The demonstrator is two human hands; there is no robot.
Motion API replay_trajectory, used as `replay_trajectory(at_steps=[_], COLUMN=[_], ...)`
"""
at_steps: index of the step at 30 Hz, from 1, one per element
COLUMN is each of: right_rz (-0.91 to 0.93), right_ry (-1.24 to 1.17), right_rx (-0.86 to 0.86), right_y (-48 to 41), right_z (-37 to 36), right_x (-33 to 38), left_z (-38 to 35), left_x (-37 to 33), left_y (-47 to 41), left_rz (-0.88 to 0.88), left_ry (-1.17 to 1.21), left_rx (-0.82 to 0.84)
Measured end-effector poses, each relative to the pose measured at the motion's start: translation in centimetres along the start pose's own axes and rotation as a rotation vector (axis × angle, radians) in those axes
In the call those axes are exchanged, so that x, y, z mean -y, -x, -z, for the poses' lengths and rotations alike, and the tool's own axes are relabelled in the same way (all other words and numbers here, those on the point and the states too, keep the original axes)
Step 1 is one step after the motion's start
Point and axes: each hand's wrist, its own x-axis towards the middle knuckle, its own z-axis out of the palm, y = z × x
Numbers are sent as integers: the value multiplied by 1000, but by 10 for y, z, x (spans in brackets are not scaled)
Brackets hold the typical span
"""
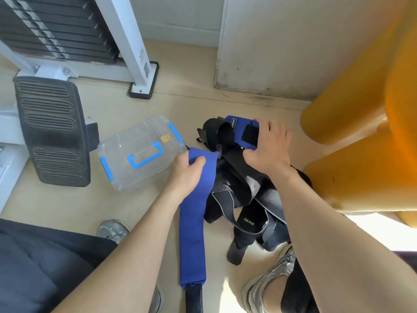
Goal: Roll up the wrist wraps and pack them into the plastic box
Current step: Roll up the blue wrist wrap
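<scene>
A long blue wrist wrap (193, 236) lies stretched along the floor towards me, with a black tab at its near end. My left hand (186, 175) grips its far end, thumb on top. My right hand (268, 145) holds the edge of a second blue wrap (242, 129), thumb underneath and fingers spread over it, on a heap of black wraps and straps (239, 199). The clear plastic box (137, 152), with a blue handle and blue latches, sits lid shut on the floor left of the heap.
A black ribbed footplate (53, 129) and a white weight-machine frame (133, 44) stand to the left. A yellow padded structure (361, 132) rises at the right, a wall corner behind. My shoes (114, 230) and knees are near the bottom.
</scene>
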Motion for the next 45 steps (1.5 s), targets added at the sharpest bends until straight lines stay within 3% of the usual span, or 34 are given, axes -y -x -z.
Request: replay_trajectory(at_steps=[6, 9, 12, 18, 23, 28, 36, 40, 45], right_rz=[51, 146, 206, -10, -63, -86, -279, -374, -334], right_ry=[-150, -284, -164, -268, -484, -658, -1142, -1160, -1097], right_rx=[-372, -441, -468, -25, 62, 282, 382, 417, 427], right_y=[7, 13, 17, 24, 67, 84, 94, 97, 98], right_z=[80, 125, 163, 194, 164, 133, 125, 123, 118], right_x=[25, 39, 54, 86, 90, 83, 94, 95, 87], left_z=[18, 25, 32, 46, 58, 72, 79, 78, 88], left_x=[-11, -20, -27, -33, -33, -29, -25, -35, -45], left_y=[41, 61, 72, 89, 102, 108, 120, 125, 125], left_rz=[-2, -68, -123, -124, -124, -108, -185, -214, -191], left_ry=[119, 109, 107, 203, 234, 136, 28, 121, 307], left_rx=[-110, -148, -163, 38, 56, 180, 509, 471, 412])
